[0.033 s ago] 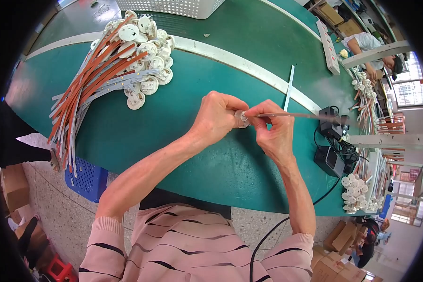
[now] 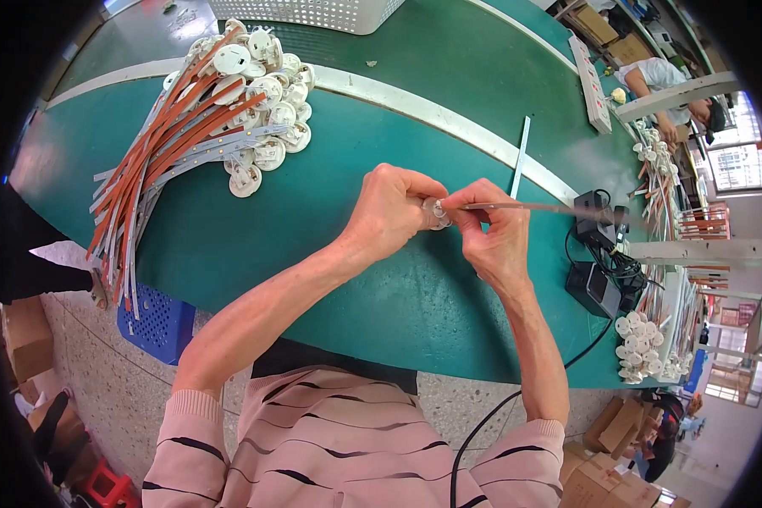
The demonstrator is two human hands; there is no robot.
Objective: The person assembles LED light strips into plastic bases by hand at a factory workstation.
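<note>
My left hand [image 2: 391, 212] is closed, pinching a small whitish round piece [image 2: 437, 213] by its edge; the fingers cover most of it. Against that piece, my right hand [image 2: 497, 230] pinches the end of a thin brown LED strip [image 2: 533, 207]. The strip stretches out to the right, its far end blurred near the black adapters. Both hands meet just above the green table [image 2: 381, 313]. At the far left lies a pile of white round discs [image 2: 267, 89] with brown and grey LED strips [image 2: 157, 157] attached, the strips hanging over the table's edge.
A pale strip [image 2: 521, 157] lies on the white table border. Black adapters with cables [image 2: 597, 288] stand at right, near another cluster of white discs [image 2: 639, 343]. A white perforated basket [image 2: 313, 13] is at the back, a blue basket [image 2: 155, 324] below left. Another person [image 2: 659, 80] works far right.
</note>
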